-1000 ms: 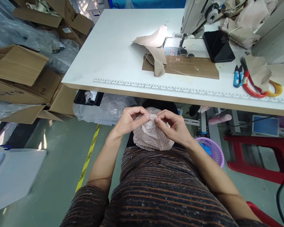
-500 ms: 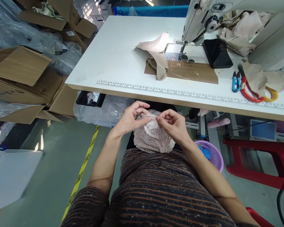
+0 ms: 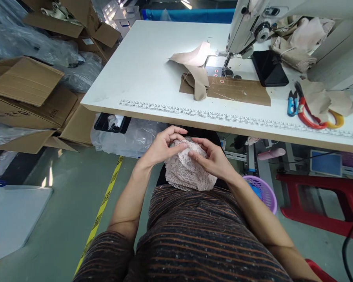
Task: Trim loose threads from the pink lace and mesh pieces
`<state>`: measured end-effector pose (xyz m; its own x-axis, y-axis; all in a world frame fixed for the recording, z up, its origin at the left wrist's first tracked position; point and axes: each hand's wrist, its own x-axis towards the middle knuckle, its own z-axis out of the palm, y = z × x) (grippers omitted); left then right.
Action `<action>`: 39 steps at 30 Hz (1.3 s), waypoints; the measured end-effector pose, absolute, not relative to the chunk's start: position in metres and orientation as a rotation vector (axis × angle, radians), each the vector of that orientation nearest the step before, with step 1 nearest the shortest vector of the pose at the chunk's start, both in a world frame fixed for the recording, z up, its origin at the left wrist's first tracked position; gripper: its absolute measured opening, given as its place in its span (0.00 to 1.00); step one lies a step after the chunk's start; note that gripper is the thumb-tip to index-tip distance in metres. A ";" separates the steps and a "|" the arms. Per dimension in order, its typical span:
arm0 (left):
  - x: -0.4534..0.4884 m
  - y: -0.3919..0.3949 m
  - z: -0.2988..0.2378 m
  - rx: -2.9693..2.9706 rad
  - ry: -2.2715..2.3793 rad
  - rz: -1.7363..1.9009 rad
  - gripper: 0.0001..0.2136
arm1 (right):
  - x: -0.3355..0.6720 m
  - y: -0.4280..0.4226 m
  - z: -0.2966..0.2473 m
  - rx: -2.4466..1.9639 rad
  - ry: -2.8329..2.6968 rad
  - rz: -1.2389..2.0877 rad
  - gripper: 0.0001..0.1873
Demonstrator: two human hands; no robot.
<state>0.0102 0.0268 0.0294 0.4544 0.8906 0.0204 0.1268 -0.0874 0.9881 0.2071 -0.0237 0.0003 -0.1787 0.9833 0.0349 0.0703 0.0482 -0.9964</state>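
A bundle of pale pink lace [image 3: 188, 172] rests on my lap, just below the front edge of the white sewing table [image 3: 147, 66]. My left hand [image 3: 161, 147] pinches the lace's top edge from the left, thumb and fingers closed on it. From the right, my right hand [image 3: 213, 156] lies over the lace with its fingers curled onto the fabric. The two hands almost touch above the bundle.
On the table stand a sewing machine [image 3: 253, 23], beige fabric pieces [image 3: 195, 70], a brown card sheet [image 3: 238, 90], a black phone [image 3: 269, 66] and red-handled scissors [image 3: 312, 113]. Cardboard boxes [image 3: 26, 86] lie left. A purple basket [image 3: 263, 192] and red stool [image 3: 323, 199] sit right.
My right hand's fingers have shifted left and lowered flatter onto the lace, beside my left thumb. The bundle stays on my lap and my view has barely moved.
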 end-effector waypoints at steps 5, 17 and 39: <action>0.010 0.029 0.027 1.549 0.900 0.811 0.19 | 0.214 -0.020 0.002 -1.166 -1.543 1.249 0.17; 0.006 0.031 0.018 1.494 0.873 0.809 0.23 | 0.209 -0.016 -0.007 -1.125 -1.376 1.294 0.17; 0.002 0.028 0.006 1.547 0.918 0.808 0.16 | 0.216 -0.015 -0.012 -1.165 -1.544 1.317 0.15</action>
<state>0.0017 0.0281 0.0059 0.4657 0.8848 0.0183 0.1306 -0.0892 0.9874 0.2158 -0.0146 -0.0116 -0.2753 0.9614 -0.0008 0.1528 0.0429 -0.9873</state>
